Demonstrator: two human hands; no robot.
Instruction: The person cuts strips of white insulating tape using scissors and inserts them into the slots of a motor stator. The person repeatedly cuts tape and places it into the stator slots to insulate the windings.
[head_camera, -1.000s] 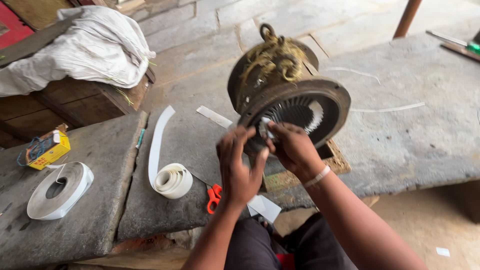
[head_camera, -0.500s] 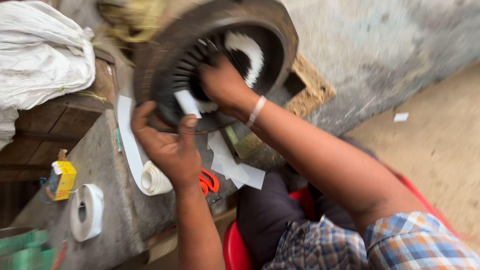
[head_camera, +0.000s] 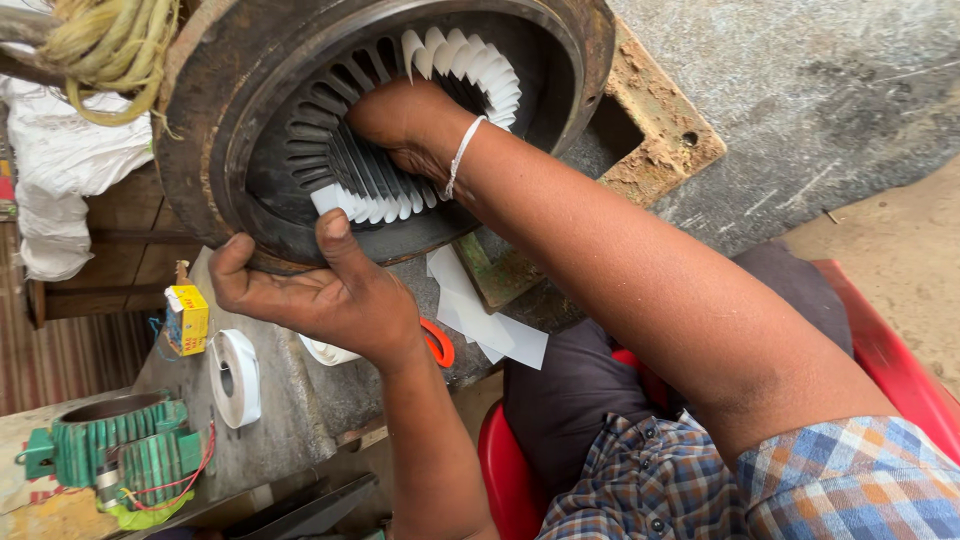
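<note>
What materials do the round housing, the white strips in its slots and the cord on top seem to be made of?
Housing: probably cast iron or steel, dull and dark, with brown rust on the rim.
White strips: likely thin insulating paper or film; they curl and stand folded in the slots, matte white.
Cord: seems a plant fibre such as jute, yellowish, frayed and hairy.

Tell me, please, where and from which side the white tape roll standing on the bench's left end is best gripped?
Grip the white tape roll across its flat faces, coming from above. It stands on edge on the grey bench with its open core facing sideways, so the upper rim is free, and probably nothing crowds it; the yellow box sits apart behind it. Both hands are busy at the motor stator.
</note>
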